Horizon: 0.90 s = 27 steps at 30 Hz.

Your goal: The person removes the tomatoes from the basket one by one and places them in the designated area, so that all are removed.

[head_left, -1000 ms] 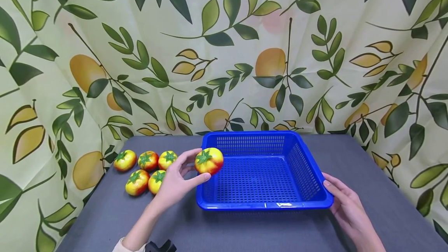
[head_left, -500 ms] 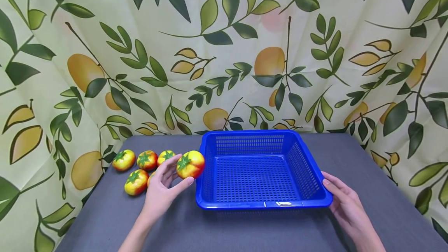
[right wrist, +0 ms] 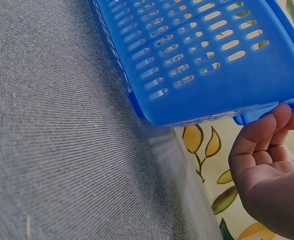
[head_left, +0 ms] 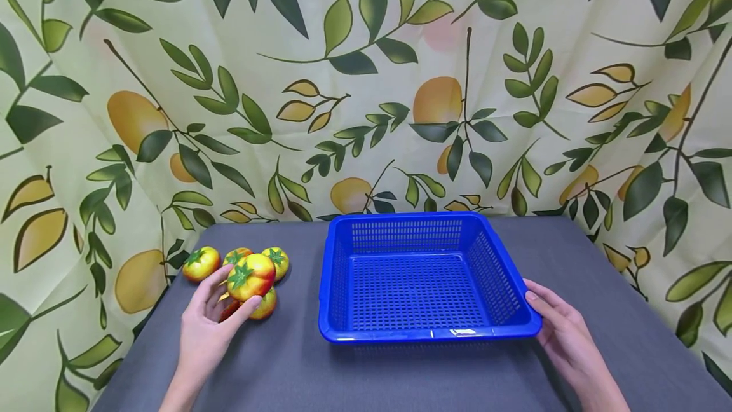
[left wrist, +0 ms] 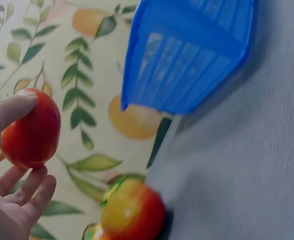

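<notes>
My left hand (head_left: pixel 206 329) grips a red-and-yellow tomato (head_left: pixel 251 277) with a green star-shaped top, thumb on one side and fingers on the other. It is held above several similar tomatoes on the table at the left, hiding part of them; one tomato (head_left: pixel 277 262) shows just behind it. In the left wrist view the held tomato (left wrist: pixel 34 131) looks red from below. At the right, my right hand (head_left: pixel 563 336) holds the near right rim of a blue plastic basket (head_left: pixel 429 334), its fingers curled under the edge in the right wrist view. Nothing lies inside the basket.
The basket stands on a grey cloth-covered table (head_left: pixel 354 380). A leaf-and-fruit patterned curtain (head_left: pixel 366 145) hangs behind and along both sides. Another tomato (head_left: pixel 201 264) lies at the far left, near the table's left edge.
My left hand has moved left with the tomato, from over the basket's left rim to above the other tomatoes. The right hand and basket have stayed in place.
</notes>
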### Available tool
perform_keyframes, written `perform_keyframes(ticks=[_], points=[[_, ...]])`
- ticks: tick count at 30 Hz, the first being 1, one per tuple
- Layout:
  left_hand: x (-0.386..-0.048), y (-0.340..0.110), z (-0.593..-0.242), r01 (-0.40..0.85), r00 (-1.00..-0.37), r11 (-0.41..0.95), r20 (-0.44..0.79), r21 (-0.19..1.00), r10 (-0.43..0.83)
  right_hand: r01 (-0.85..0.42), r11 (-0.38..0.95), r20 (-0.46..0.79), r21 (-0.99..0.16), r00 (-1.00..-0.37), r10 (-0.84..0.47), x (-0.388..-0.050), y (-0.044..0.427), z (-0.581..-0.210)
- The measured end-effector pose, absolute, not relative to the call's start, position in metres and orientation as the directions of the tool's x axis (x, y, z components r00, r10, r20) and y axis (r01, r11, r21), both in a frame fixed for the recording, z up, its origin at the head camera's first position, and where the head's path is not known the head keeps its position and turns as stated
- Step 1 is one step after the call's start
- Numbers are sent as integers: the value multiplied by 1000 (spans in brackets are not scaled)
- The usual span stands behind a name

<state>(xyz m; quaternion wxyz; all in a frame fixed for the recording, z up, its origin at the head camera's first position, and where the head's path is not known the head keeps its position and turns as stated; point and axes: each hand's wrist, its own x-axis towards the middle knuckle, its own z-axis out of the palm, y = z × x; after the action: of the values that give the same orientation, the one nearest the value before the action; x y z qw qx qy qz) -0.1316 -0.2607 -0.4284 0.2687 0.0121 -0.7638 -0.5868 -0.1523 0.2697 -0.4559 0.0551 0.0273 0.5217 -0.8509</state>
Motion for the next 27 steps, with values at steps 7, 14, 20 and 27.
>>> perform_keyframes(ticks=[7,14,20,27], points=[[-128,-288,-436,283,-769,424,468,860,-436,105,-461,-82,-881,-994,-69,-155,270,-457],[-127,-314,-445,309,-682,455,528,835,-506,81,-477,-41,-875,-995,-93,-153,270,-459],[-123,-334,-452,212,-624,463,484,860,-614,84,-466,-48,-881,-995,-88,-152,270,-458],[-123,-348,-458,31,-585,508,428,861,-689,136,-429,-113,-893,-991,-78,-151,270,-455]])
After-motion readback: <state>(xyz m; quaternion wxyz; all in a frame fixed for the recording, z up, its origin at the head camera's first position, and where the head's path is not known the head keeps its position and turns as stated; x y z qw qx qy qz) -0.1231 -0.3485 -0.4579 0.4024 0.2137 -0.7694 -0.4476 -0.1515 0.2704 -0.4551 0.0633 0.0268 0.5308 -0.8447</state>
